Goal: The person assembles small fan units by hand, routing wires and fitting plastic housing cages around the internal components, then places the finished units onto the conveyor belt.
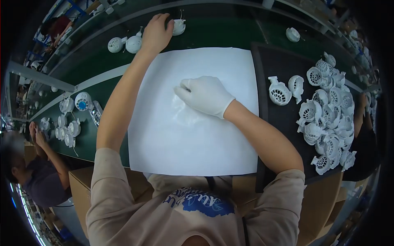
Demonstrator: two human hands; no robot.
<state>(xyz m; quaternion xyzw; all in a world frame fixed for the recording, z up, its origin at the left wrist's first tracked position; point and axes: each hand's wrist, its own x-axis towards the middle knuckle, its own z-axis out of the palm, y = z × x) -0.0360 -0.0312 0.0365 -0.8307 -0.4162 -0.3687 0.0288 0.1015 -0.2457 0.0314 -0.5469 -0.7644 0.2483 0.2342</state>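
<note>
My left hand (158, 33), bare, reaches over the far edge of the white sheet (164, 151) to the green surface. Its thumb and fingers are apart, with a dark gap between them. Just right of the fingertips is a round white plastic housing (179, 27) with a thin wire; I see no grip on it. Another housing (134, 44) lies left of the wrist. My right hand (205, 96), in a white glove, is closed over the middle of the sheet. Whatever its curled fingers hold, if anything, is hidden. Faint shiny marks (179, 108) show below it.
A large pile of white vented shells (328, 108) covers the right of the black mat (273, 127); two shells lie apart from it. Round white parts (67, 131) sit at the left. Behind runs the green surface (230, 33). A co-worker (47, 176) is at the left.
</note>
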